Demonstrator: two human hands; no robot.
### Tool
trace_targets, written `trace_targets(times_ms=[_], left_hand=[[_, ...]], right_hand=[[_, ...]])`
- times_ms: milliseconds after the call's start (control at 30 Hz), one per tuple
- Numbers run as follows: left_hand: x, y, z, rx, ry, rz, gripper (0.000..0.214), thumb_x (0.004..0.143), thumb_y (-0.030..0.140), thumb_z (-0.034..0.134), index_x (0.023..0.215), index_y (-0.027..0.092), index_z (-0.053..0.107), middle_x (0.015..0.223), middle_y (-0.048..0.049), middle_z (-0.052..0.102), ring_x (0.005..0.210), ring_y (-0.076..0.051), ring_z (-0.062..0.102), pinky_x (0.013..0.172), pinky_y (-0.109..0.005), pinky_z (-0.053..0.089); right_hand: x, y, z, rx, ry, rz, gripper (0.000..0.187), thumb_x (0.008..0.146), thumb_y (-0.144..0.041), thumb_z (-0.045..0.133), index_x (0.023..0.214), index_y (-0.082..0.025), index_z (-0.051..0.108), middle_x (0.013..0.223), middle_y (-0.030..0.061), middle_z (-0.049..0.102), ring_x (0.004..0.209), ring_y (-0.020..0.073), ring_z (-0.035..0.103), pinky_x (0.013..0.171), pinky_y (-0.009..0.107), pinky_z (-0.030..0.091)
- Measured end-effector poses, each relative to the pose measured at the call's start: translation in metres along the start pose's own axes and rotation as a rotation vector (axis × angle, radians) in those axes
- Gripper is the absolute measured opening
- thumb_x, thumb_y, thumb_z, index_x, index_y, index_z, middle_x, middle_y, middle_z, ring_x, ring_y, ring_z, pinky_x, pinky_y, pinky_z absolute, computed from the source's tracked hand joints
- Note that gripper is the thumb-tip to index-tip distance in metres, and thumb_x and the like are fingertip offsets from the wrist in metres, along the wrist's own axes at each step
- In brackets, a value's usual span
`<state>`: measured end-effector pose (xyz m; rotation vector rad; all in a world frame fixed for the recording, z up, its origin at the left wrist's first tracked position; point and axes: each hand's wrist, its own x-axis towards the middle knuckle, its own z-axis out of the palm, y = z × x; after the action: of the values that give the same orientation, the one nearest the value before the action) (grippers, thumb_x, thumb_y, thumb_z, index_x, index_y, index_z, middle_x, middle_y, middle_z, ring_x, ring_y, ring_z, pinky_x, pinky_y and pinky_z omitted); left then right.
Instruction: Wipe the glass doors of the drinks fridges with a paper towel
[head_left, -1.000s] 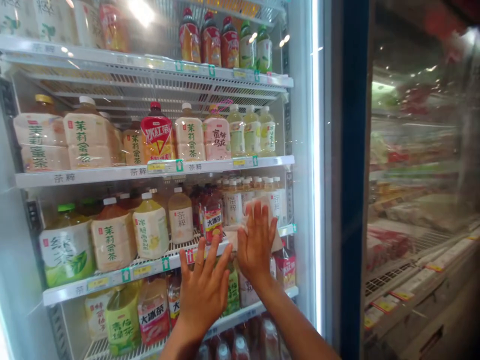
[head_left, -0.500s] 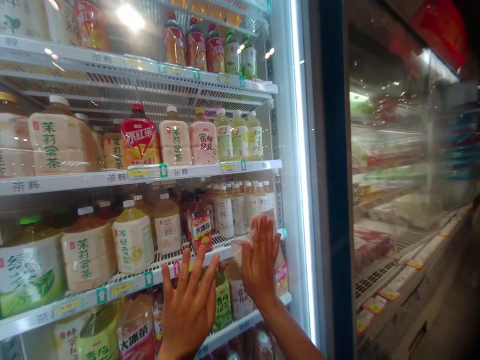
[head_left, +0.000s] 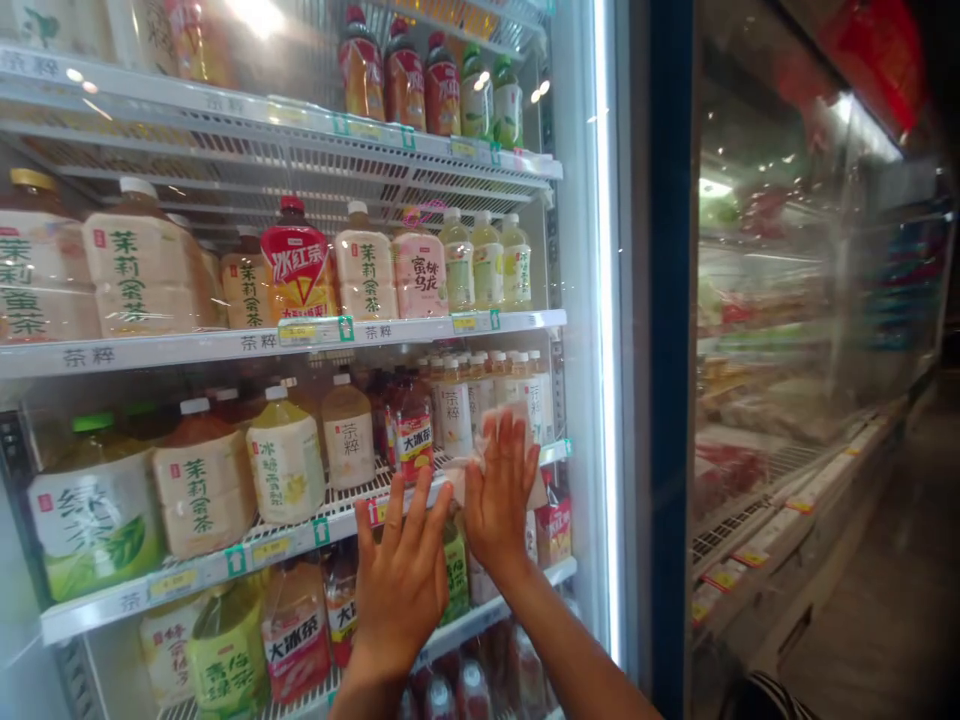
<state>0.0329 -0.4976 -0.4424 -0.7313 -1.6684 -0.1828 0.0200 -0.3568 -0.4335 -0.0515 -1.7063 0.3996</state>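
Note:
My right hand (head_left: pixel 499 495) lies flat with fingers stretched, pressing a thin pale tissue (head_left: pixel 534 490) against the glass front of a lit drinks fridge. Most of the tissue is hidden under the palm; crumpled edges show around the fingers. Lower and to the left, my left hand (head_left: pixel 401 585) is spread, its palm toward the glass, holding nothing. Beyond the fingertips, behind the glass, stands a dark red tea bottle (head_left: pixel 412 425). Small white-labelled bottles (head_left: pixel 454 410) are behind and above the right hand.
Wire shelves with white price rails (head_left: pixel 187 335) carry several rows of bottled tea. A bright light strip (head_left: pixel 606 300) runs down the right side, beside a dark blue frame (head_left: pixel 671 350). Farther right is an open chilled display case (head_left: pixel 750 480). Something striped (head_left: pixel 757 695) shows at the bottom right.
My right hand has slid left across the glass with the tissue, closer to my left hand. My left hand has shifted slightly right. The camera view has also moved a little.

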Motion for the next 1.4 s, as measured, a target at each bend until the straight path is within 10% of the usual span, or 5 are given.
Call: trace_targets(times_ms=[467,700,967,1200,1400], left_hand=[[-0.046,-0.1,-0.099,0.025,0.015,-0.147,0.065,0.097,0.034,0.054,0.157,0.033,0.03,0.172,-0.001,0.011,0.16,-0.027,0.002,0.128,-0.057,-0.007],[-0.079,-0.145,-0.116,0.105,0.023,-0.178,0.07,0.096,0.029,0.057,0.159,0.031,0.026,0.172,-0.0027,0.009,0.16,-0.027,0.0,0.128,-0.058,-0.007],[-0.098,-0.161,-0.111,0.15,0.028,-0.108,0.069,0.092,0.027,0.061,0.156,0.033,0.034,0.169,-0.0022,0.019,0.159,-0.024,0.012,0.13,-0.054,-0.003],[-0.137,-0.143,-0.105,0.125,0.023,-0.201,0.067,0.093,0.027,0.058,0.156,0.03,0.034,0.167,-0.0031,0.024,0.158,-0.024,0.015,0.131,-0.054,0.001],[-0.195,-0.129,-0.092,0.271,0.023,-0.213,0.076,0.087,0.015,0.064,0.156,0.026,0.034,0.165,-0.0099,0.027,0.157,-0.029,0.017,0.129,-0.061,0.008]], right_hand=[[-0.001,-0.111,0.013,0.05,-0.027,-0.125,0.066,0.107,-0.027,0.032,0.164,-0.026,-0.003,0.172,0.0084,0.011,0.16,0.0262,0.0,0.126,0.065,0.005],[-0.163,-0.12,0.022,0.005,-0.167,-0.17,0.07,0.103,-0.019,0.037,0.165,-0.018,0.003,0.173,0.0094,0.001,0.16,0.0265,-0.003,0.128,0.061,0.002],[-0.059,-0.184,0.031,0.054,-0.103,-0.166,0.071,0.106,-0.028,0.036,0.164,-0.023,-0.004,0.172,0.0082,0.007,0.16,0.0279,0.0,0.126,0.066,0.005],[-0.223,-0.15,0.033,-0.02,-0.141,-0.221,0.075,0.1,-0.016,0.043,0.164,-0.014,0.004,0.172,0.0099,-0.002,0.16,0.0277,-0.003,0.128,0.061,0.002],[-0.128,-0.198,0.04,0.04,-0.175,-0.166,0.074,0.102,-0.022,0.04,0.164,-0.019,0.0,0.172,0.0098,0.005,0.16,0.0305,-0.001,0.126,0.068,0.003]])
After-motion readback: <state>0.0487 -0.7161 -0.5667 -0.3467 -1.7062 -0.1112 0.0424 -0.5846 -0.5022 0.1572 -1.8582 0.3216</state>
